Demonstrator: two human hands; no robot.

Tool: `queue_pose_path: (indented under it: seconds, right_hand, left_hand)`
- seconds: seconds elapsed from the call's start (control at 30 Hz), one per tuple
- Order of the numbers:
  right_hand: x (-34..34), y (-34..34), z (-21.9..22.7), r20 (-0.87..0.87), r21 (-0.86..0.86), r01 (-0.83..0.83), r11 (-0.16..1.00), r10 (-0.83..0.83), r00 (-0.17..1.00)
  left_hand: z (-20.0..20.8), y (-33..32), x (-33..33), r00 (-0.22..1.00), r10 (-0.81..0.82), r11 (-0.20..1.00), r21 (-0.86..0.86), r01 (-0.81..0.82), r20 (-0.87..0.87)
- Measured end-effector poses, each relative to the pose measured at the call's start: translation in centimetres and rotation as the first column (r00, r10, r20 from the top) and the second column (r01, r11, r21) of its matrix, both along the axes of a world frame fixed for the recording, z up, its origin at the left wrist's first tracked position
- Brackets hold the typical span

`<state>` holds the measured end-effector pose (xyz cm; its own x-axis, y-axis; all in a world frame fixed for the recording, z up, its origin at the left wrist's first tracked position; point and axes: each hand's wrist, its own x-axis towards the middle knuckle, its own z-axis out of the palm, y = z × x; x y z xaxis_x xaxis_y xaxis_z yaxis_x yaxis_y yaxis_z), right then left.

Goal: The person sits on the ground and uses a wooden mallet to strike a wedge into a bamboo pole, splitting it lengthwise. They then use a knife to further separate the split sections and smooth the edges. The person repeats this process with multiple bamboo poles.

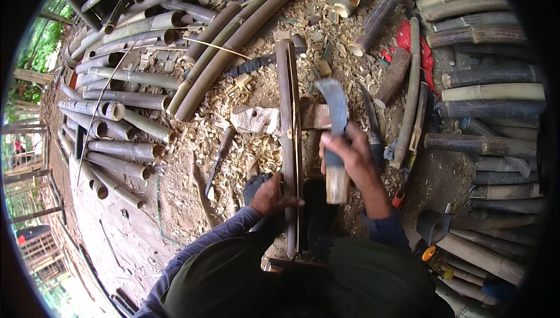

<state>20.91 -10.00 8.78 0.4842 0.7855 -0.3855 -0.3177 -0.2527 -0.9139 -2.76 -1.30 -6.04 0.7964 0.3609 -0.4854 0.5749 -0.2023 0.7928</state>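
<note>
My left hand grips the lower part of a long brown bamboo pole, with a finger across its front. The pole stands lengthwise before me, and a narrow split runs down its right side. It lies across a pale, chopped wooden block. To the right of the pole, my right hand is closed round a billhook. Its broad grey blade points away from me and hooks left at the tip; the pale wooden handle end shows below my fingers. Blade and pole look apart.
A knife with a brown handle lies among wood shavings left of the pole. Stacks of cut bamboo flank the left, with more bamboo at the right. A short log rests near red cloth.
</note>
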Motion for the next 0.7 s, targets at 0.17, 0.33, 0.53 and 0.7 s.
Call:
queue_pose_path:
  seconds: [0.17, 0.33, 0.53, 0.7]
  right_hand:
    - [-4.8, -3.5, -3.0, -0.126, -0.107, -0.088, 0.990, 0.074, 0.989]
    - [-6.0, -4.7, -4.4, -0.185, -0.155, -0.115, 0.981, 0.086, 0.979]
    - [-6.0, -4.1, -4.4, -0.383, -0.109, -0.029, 0.994, -0.015, 0.924]
    - [-5.3, -3.7, -4.3, -0.363, -0.121, -0.029, 0.992, -0.017, 0.932]
  left_hand:
    - [0.1, 3.0, 3.6, 0.977, 0.174, 0.983, 0.039, -0.180, 0.121]
    - [0.5, 2.8, 4.2, 0.972, 0.225, 0.973, -0.065, -0.221, 0.068]
    - [0.5, 2.3, 4.0, 0.980, 0.200, 0.976, 0.092, -0.199, 0.004]
    - [0.8, 2.5, 4.2, 0.985, 0.172, 0.978, 0.117, -0.170, -0.005]
